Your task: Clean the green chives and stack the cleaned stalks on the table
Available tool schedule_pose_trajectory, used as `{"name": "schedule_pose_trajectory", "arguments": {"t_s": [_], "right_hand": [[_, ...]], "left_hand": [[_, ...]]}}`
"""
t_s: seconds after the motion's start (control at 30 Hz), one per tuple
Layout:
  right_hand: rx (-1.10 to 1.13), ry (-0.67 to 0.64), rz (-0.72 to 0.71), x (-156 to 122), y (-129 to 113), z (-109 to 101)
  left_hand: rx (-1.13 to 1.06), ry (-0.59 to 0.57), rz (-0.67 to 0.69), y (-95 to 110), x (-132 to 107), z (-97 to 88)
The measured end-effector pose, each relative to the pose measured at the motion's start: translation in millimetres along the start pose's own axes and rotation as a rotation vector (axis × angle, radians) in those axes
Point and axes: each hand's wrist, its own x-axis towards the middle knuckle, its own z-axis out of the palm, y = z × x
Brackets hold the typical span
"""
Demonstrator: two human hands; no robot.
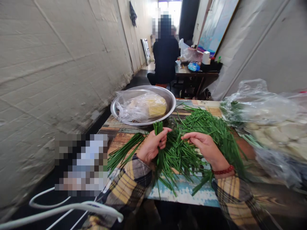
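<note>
My left hand (153,143) is closed round an upright bunch of garlic chives (158,127), whose cut ends stick up above the fist while the leaves hang down below it. To its right, my right hand (203,145) is held over the table with thumb and index finger pinched together; what they hold, if anything, is too small to make out. Under and between both hands spreads a loose heap of garlic chives (208,124). A separate small bundle of chives (126,150) lies left of my left hand.
A metal bowl (174,105) with a plastic-wrapped yellowish item (155,107) stands at the table's far left. Plastic bags with pale contents (275,134) lie at the right. Beyond, a person in dark clothes (165,60) sits by another table (199,74). White curved tubing (96,206) is at lower left.
</note>
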Motion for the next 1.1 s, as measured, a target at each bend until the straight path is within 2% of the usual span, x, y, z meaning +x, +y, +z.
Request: {"name": "schedule_pose_trajectory", "arguments": {"t_s": [0.17,0.33,0.5,0.67,0.77,0.83,0.97,1.1], "right_hand": [[-0.119,-0.152,-0.108,-1.3,-12.6,9.8],[-0.159,-0.212,-0.144,-1.3,-19.0,11.3],[-0.257,-0.116,-0.093,-0.3,-7.9,0.7],[-0.446,0.125,0.000,1.2,9.0,-16.0],[-0.483,0.233,-0.021,2.1,15.2,-20.0],[-0.460,0.230,-0.048,3.0,18.3,-18.7],[-0.455,0.126,-0.106,4.6,22.6,-10.7],[-0.654,0.027,-0.175,3.1,17.7,1.9]], "left_hand": [[0.059,-0.014,-0.015,-4.0,-1.7,1.7],[0.091,-0.037,-0.013,-3.7,-1.5,3.9],[0.012,0.029,0.050,2.4,0.2,1.3],[-0.137,0.041,0.099,12.9,1.4,-3.9],[-0.214,0.004,0.097,15.5,0.6,-4.1],[-0.247,-0.019,0.094,16.5,-1.0,-3.0],[-0.289,-0.070,0.051,20.9,-5.6,-1.6],[-0.345,-0.121,0.076,25.1,-7.8,-3.2]]}}
